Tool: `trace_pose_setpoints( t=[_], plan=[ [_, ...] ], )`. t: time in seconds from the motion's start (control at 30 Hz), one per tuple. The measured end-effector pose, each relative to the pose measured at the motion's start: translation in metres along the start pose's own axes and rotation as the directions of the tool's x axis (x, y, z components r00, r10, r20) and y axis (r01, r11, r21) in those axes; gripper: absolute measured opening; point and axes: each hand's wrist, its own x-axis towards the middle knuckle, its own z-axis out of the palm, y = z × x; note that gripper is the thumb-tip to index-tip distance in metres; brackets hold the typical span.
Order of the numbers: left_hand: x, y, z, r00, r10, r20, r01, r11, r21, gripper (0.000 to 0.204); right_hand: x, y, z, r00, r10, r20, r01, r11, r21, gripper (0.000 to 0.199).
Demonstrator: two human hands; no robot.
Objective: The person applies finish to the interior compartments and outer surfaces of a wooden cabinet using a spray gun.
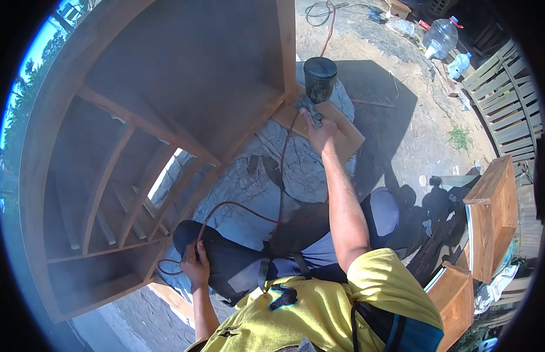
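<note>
Red hose (228, 203) in L hand (195, 267), sprayer (319, 88) in R hand (321, 132).

Outdoors, w/ v. bright sun. The dirt ground (430, 126) is lt tan & bumpy, w/ a big dark shadow (390, 85) across the mid. A crumpled grayish-white sheet (243, 185) is spread on it, pt in sun, pt in shade. Far right is a gray slatted wood fence (507, 97), w/ a sm. green grass tuft (459, 138) to its left. Also far right: a big clear water jug (441, 37) w/ a red cap & a smaller jug (458, 66) w/ a blue cap. Near right, 2 brown wood drawers (496, 217) sit close tog. Far left, green trees (14, 126) & bright blue sky (36, 51).
</note>
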Motion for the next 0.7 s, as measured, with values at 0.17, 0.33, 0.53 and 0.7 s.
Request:
trace_pose_setpoints(
  t=[0.17, 0.33, 0.53, 0.7],
  plan=[
    [-0.026, 0.047, 0.003, 0.985, -0.144, -0.095, 0.152, 0.984, 0.089, 0.018, 0.007, 0.025, -0.01, 0.993, -0.114, -0.024, 0.114, 0.993, 0.02, 0.06],
    [-0.058, 0.082, 0.003, 0.965, -0.163, -0.205, 0.197, 0.968, 0.158, 0.015, 0.003, 0.041, -0.002, 0.969, -0.047, 0.242, 0.062, 0.997, -0.054, 0.056],
    [-0.062, 0.123, 0.007, 0.942, -0.169, -0.29, 0.226, 0.958, 0.177, 0.014, -0.029, 0.038, 0.026, 0.908, -0.215, 0.36, 0.187, 0.976, 0.113, 0.051],
    [-0.067, 0.134, 0.007, 0.929, -0.191, -0.317, 0.262, 0.945, 0.197, 0.013, -0.057, -0.002, 0.04, 0.759, -0.118, 0.64, 0.072, 0.993, 0.097, 0.062]
  ],
)
